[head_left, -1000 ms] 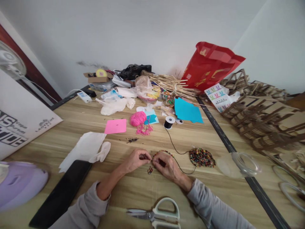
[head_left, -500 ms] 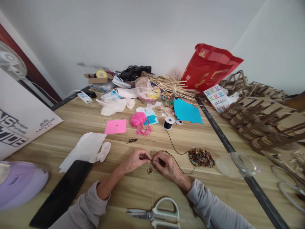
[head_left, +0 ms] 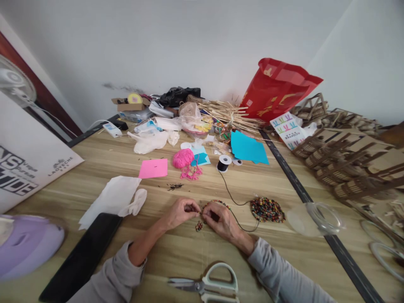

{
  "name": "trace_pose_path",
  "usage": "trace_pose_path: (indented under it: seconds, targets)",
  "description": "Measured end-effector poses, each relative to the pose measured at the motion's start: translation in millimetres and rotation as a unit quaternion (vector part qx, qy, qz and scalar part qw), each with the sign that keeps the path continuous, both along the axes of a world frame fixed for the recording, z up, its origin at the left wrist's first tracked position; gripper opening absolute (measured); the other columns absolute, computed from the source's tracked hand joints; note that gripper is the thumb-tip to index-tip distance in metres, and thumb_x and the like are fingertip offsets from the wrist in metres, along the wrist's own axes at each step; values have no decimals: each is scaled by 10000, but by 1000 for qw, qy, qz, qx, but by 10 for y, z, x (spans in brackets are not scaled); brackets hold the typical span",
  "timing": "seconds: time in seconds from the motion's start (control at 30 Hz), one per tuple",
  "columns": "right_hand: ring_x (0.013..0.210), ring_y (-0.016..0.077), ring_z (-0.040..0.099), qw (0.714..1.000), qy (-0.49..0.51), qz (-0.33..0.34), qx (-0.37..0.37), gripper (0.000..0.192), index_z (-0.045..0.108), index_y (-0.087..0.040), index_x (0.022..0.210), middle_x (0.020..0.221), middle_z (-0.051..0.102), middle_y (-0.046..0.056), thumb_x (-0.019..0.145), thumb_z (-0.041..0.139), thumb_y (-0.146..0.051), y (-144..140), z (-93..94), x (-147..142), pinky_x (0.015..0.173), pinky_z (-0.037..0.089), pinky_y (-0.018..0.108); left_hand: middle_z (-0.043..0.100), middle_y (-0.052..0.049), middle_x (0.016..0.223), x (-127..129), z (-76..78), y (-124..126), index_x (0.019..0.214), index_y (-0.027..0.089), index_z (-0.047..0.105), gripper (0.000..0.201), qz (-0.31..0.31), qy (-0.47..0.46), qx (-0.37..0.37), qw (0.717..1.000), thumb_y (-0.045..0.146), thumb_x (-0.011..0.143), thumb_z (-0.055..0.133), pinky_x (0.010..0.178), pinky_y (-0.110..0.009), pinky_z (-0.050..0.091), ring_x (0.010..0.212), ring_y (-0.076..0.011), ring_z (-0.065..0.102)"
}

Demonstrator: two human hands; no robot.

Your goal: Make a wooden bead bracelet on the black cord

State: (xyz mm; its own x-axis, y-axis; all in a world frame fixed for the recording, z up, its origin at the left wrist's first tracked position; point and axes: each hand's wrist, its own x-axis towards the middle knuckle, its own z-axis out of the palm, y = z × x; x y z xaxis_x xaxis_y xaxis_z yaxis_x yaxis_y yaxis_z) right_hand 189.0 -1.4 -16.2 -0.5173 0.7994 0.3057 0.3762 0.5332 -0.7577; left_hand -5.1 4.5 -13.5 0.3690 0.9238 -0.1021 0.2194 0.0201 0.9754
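My left hand and my right hand meet over the middle of the table, fingertips almost touching. Each is closed in a pinch. A strand of small coloured beads on black cord curves behind my right hand and runs to its fingertips. What my left fingertips grip is too small to make out. Just below the fingertips lies a little cluster of loose brown beads. To the right is a heaped coil of multicoloured beads, with black cord reaching it.
Scissors lie open nearest me. A black phone-like slab and white paper are at left. Beyond my hands are short black pieces, pink yarn, a black cord spool and blue sheets. Wooden racks stand right.
Almost nothing differs. Both hands stay pinched together in the same place, with only a tiny shift of the fingertips and of the whole view.
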Motion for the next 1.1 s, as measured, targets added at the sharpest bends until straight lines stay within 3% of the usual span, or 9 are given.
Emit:
trace_pose_path:
  seconds: [0.63, 1.1]
  targets:
    - [636, 137, 538, 1000, -1, 15, -5, 153, 586, -175, 754, 694, 581, 23, 876, 515, -234, 13, 10, 3, 595, 406, 236, 664, -25, 698, 3, 51, -13, 724, 119, 689, 85, -4, -16, -10, 1000, 126, 663, 630, 666, -245, 461, 656, -134, 585]
    - [664, 145, 577, 999, 33, 9, -43, 124, 602, -172, 832, 730, 621, 31, 848, 605, -295, 14, -79, 32, 604, 458, 236, 657, -14, 644, 25, 32, -7, 660, 120, 658, 69, 5, -29, -27, 999, 155, 612, 692, 640, -238, 458, 617, -122, 578]
